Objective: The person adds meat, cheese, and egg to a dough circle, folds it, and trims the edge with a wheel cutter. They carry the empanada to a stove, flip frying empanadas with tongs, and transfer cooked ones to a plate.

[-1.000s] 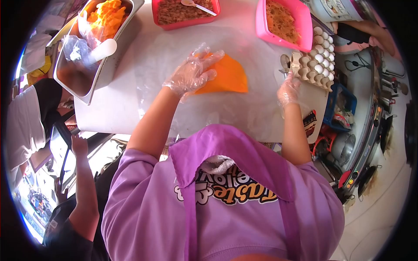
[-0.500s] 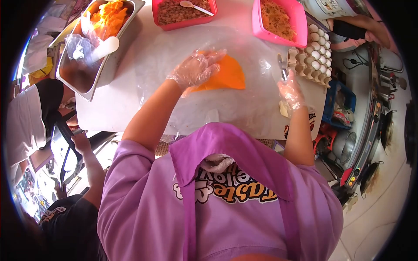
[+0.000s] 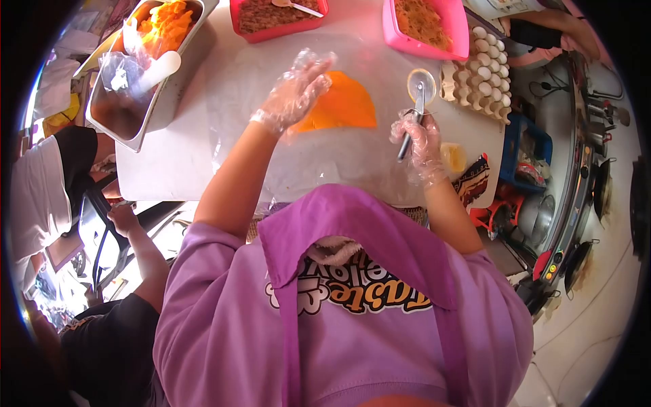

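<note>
A flat orange half-round of folded dough (image 3: 349,102) lies on the clear plastic sheet (image 3: 271,176) that covers the tabletop. My left hand (image 3: 293,95), in a clear plastic glove, is at the dough's left edge with its fingers stretched out and nothing in them. To the right of the dough, my gloved right hand (image 3: 419,139) is wrapped round the dark handle of a pizza cutter (image 3: 420,86). Its round wheel points away from me, left of the egg tray.
Pink containers of brown filling (image 3: 278,24) and shredded filling (image 3: 420,27) stand at the back. A metal pan (image 3: 139,146) with orange dough is at left. An egg tray (image 3: 456,88), a small yellowish round item (image 3: 453,157) and a dark packet (image 3: 472,180) are at right. Other people stand nearby.
My right hand has lifted the pizza cutter from beside the egg tray and brought it left, toward the dough. My left hand has shifted slightly left, uncovering more of the dough.
</note>
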The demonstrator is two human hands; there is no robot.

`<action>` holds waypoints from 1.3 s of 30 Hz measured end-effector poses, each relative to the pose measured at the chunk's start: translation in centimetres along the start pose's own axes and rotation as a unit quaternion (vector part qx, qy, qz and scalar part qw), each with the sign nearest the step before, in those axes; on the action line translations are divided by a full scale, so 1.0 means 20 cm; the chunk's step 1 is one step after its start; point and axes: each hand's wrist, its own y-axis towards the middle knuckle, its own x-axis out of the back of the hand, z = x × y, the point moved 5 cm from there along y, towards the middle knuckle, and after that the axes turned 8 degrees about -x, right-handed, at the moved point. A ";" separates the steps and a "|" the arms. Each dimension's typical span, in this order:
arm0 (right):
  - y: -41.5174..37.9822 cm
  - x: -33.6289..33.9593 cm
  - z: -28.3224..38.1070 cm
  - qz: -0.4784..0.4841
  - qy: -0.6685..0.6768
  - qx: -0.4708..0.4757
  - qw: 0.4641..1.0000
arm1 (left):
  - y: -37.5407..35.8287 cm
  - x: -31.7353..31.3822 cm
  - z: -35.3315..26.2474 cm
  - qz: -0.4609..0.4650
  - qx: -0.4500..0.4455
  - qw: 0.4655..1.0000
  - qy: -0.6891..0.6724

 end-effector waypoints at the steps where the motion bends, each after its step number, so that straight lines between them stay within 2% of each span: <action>1: -0.01 0.02 -0.01 -0.002 0.001 0.000 1.000 | -0.05 0.02 -0.03 -0.032 -0.011 0.999 0.042; 3: -0.03 0.09 -0.05 -0.033 -0.010 -0.019 0.999 | -0.14 0.00 -0.10 -0.064 -0.022 0.994 0.084; 4: -0.01 0.13 -0.09 -0.034 -0.009 -0.019 0.999 | -0.19 -0.05 -0.17 -0.056 -0.089 0.981 0.163; 5: 0.03 0.18 -0.13 -0.048 -0.062 -0.021 0.997 | -0.24 -0.12 -0.21 -0.048 -0.157 0.957 0.240; 7: 0.04 0.20 -0.17 -0.062 -0.116 -0.026 0.991 | -0.29 -0.35 -0.24 0.003 -0.256 0.935 0.247; 9: 0.04 0.13 -0.15 -0.079 -0.235 -0.044 0.968 | -0.31 -0.57 -0.33 0.091 -0.227 0.952 0.183; 10: 0.04 0.11 -0.14 -0.067 -0.331 -0.065 0.939 | -0.32 -0.63 -0.30 0.091 -0.226 0.952 0.184; 11: 0.04 0.12 -0.17 -0.066 -0.332 -0.065 0.939 | -0.33 -0.71 -0.27 0.147 -0.237 0.949 0.146; 12: 0.04 0.10 -0.17 -0.072 -0.425 -0.021 0.902 | -0.34 -0.77 -0.26 0.202 -0.249 0.941 0.108; 13: 0.04 0.07 -0.17 -0.077 -0.513 0.022 0.855 | -0.34 -0.79 -0.23 0.200 -0.250 0.942 0.105; 15: 0.00 0.06 -0.19 -0.067 -0.517 -0.007 0.854 | -0.37 -0.81 -0.22 0.232 -0.286 0.927 0.074; 17: -0.03 0.01 -0.17 -0.064 -0.601 0.049 0.795 | -0.38 -0.81 -0.23 0.249 -0.283 0.922 0.092; 19: -0.03 -0.02 -0.16 -0.061 -0.613 0.034 0.787 | -0.39 -0.82 -0.22 0.265 -0.278 0.916 0.112; 21: -0.03 -0.05 -0.16 -0.056 -0.632 -0.025 0.772 | -0.41 -0.85 -0.19 0.285 -0.261 0.916 0.107; 25: -0.03 -0.07 -0.16 -0.043 -0.658 -0.025 0.752 | -0.42 -0.89 -0.15 0.275 -0.290 0.904 0.152; 27: -0.02 -0.08 -0.17 -0.037 -0.680 -0.073 0.729 | -0.41 -0.89 -0.15 0.286 -0.275 0.906 0.145; 34: 0.03 -0.10 -0.22 -0.026 -0.679 -0.128 0.722 | -0.42 -0.92 -0.12 0.323 -0.257 0.899 0.142; 36: 0.06 -0.12 -0.20 -0.023 -0.673 -0.092 0.734 | -0.43 -0.94 -0.10 0.229 -0.326 0.907 0.139; 39: 0.13 -0.15 -0.17 -0.024 -0.688 -0.105 0.718 | -0.43 -0.95 -0.09 0.203 -0.339 0.902 0.174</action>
